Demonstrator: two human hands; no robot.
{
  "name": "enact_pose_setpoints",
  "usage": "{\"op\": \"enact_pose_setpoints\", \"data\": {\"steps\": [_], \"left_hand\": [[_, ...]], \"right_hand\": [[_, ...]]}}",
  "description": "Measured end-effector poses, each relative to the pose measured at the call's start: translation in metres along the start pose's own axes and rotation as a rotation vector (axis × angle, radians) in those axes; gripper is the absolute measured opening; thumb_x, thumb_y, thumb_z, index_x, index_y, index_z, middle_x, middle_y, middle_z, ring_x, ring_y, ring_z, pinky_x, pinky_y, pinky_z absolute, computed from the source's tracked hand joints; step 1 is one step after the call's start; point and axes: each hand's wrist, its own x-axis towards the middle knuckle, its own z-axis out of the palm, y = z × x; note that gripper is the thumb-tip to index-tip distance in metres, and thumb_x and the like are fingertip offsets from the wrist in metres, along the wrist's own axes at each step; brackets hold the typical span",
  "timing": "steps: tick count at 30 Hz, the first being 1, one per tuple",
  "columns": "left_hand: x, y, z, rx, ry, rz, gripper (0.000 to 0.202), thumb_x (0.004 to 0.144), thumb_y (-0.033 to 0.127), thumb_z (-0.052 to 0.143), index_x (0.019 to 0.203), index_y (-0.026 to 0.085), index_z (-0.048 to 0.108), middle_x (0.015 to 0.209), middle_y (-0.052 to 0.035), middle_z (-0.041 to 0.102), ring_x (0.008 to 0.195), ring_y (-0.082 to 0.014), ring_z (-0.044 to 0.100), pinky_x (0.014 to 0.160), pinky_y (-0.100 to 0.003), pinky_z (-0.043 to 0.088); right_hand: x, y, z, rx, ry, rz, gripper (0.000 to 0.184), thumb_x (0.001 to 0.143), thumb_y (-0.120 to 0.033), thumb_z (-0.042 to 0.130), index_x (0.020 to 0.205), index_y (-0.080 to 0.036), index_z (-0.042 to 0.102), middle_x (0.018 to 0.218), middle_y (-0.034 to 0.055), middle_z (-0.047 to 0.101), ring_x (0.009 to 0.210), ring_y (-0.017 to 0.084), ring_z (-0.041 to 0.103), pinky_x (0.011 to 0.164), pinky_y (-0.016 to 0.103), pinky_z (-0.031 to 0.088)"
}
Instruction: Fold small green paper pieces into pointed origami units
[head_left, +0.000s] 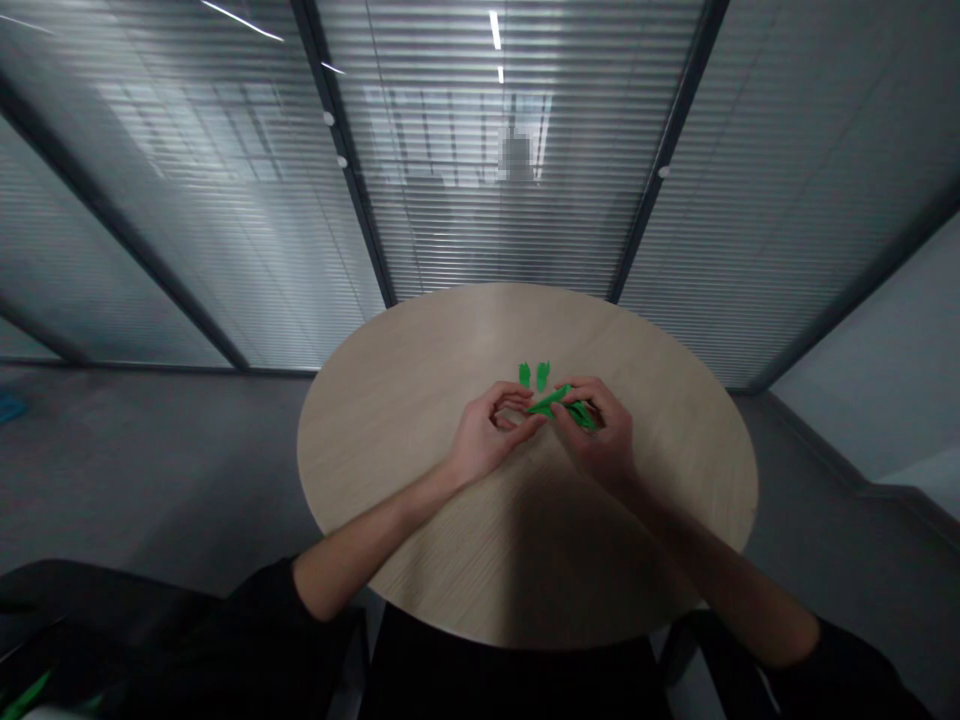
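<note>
- While held over the round wood-veneer table (390, 440), the left hand (489, 432) stands half curled near the table's centre, its fingertips just beside the green strip (556, 402); whether it has hold of anything cannot be told.
- Two small green leaf-shaped pieces (533, 375) lie on the table just beyond the hands, close together but apart.
- The green strip is held above the table's centre, folded or doubled; material cannot be told.
- The right hand (598, 432) is closed, pinching the strip's right end between its fingers.
</note>
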Motion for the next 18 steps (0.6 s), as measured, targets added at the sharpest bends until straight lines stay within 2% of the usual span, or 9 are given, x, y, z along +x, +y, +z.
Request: {"op": "enact_pose_setpoints", "data": {"steps": [4, 9, 12, 18], "left_hand": [[-0.0005, 0.0032, 0.0017, 0.052, -0.087, -0.081, 0.035, 0.086, 0.041, 0.077, 0.106, 0.013, 0.073, 0.094, -0.0073, 0.074, 0.055, -0.008, 0.061, 0.048, -0.019, 0.054], [-0.0021, 0.0071, 0.0037, -0.003, -0.138, -0.07, 0.03, 0.09, 0.039, 0.073, 0.104, 0.013, 0.076, 0.101, -0.0099, 0.076, 0.065, -0.0106, 0.064, 0.052, -0.019, 0.056], [-0.0017, 0.0056, 0.0036, -0.029, -0.133, -0.049, 0.029, 0.09, 0.038, 0.071, 0.104, 0.012, 0.077, 0.097, -0.0098, 0.075, 0.07, -0.0124, 0.066, 0.054, -0.019, 0.057], [-0.0002, 0.0015, 0.0014, -0.013, -0.105, -0.019, 0.029, 0.093, 0.038, 0.068, 0.102, 0.012, 0.077, 0.084, -0.0073, 0.073, 0.066, -0.0123, 0.066, 0.054, -0.019, 0.057]], "right_hand": [[-0.0019, 0.0019, 0.002, 0.013, -0.055, -0.025, 0.006, 0.087, -0.02, 0.071, 0.088, -0.024, 0.065, 0.101, 0.006, 0.069, 0.095, 0.021, 0.068, 0.081, 0.037, 0.055], [-0.0019, 0.0041, 0.0019, 0.012, -0.09, -0.038, 0.005, 0.089, -0.02, 0.07, 0.089, -0.024, 0.067, 0.1, 0.0059, 0.069, 0.096, 0.021, 0.068, 0.087, 0.04, 0.055], [-0.0009, 0.004, 0.001, 0.02, -0.117, -0.029, 0.003, 0.09, -0.021, 0.069, 0.09, -0.024, 0.067, 0.1, 0.0063, 0.07, 0.096, 0.022, 0.068, 0.087, 0.04, 0.055], [-0.0007, 0.0039, 0.0018, 0.043, -0.13, 0.023, 0.002, 0.092, -0.024, 0.067, 0.09, -0.024, 0.068, 0.102, 0.0063, 0.071, 0.099, 0.022, 0.068, 0.086, 0.039, 0.055]]}}
